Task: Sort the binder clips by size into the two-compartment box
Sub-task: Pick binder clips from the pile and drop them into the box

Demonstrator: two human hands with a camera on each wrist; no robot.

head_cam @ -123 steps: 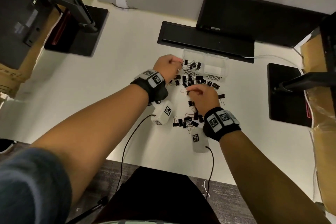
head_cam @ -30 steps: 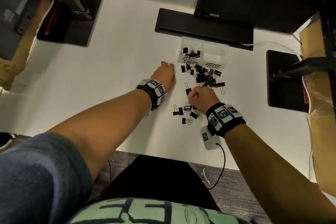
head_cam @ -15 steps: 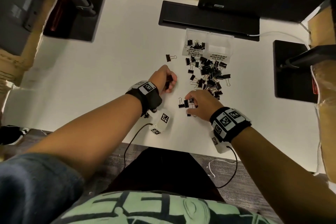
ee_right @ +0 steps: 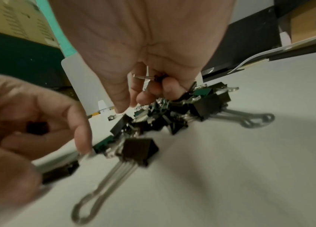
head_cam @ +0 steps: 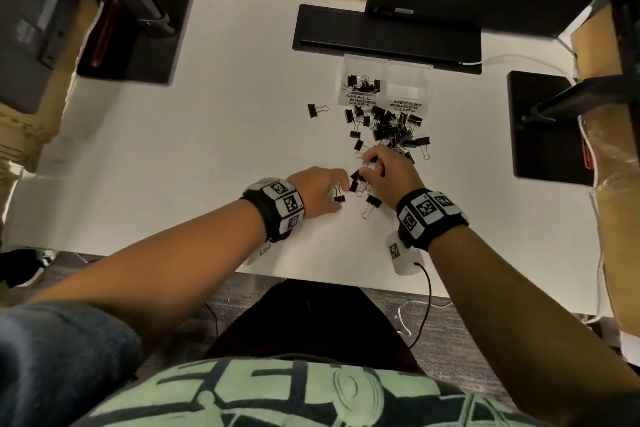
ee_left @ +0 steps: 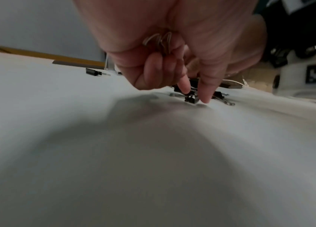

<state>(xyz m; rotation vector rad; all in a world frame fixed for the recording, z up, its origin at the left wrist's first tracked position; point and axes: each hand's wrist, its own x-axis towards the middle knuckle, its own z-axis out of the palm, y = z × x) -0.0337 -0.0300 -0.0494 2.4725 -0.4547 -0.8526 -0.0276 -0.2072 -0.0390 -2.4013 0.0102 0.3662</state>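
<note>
A clear two-compartment box (head_cam: 408, 61) stands at the far side of the table. Its left half, labelled small, holds several black binder clips (head_cam: 363, 83); the right half, labelled medium, looks bare. A pile of clips (head_cam: 391, 130) lies in front of the box. My left hand (ee_left: 195, 95) keeps clips (ee_left: 159, 41) curled in its palm while thumb and forefinger pinch a small clip (ee_left: 191, 97) on the table. My right hand (ee_right: 131, 101) grips a clip (ee_right: 147, 78) in curled fingers, just behind the left hand (head_cam: 341, 184). A larger clip (ee_right: 137, 150) lies between the hands.
One clip (head_cam: 316, 110) lies alone left of the pile. A black keyboard (head_cam: 381, 33) and a monitor sit behind the box. Black stand bases (head_cam: 138, 38) (head_cam: 543, 125) flank the table. Cardboard boxes stand at both sides. The table's front edge (head_cam: 311, 276) is near my wrists.
My left hand has moved right, up to the loose clips beside my right hand, and now pinches one. My right hand has shifted slightly toward the pile.
</note>
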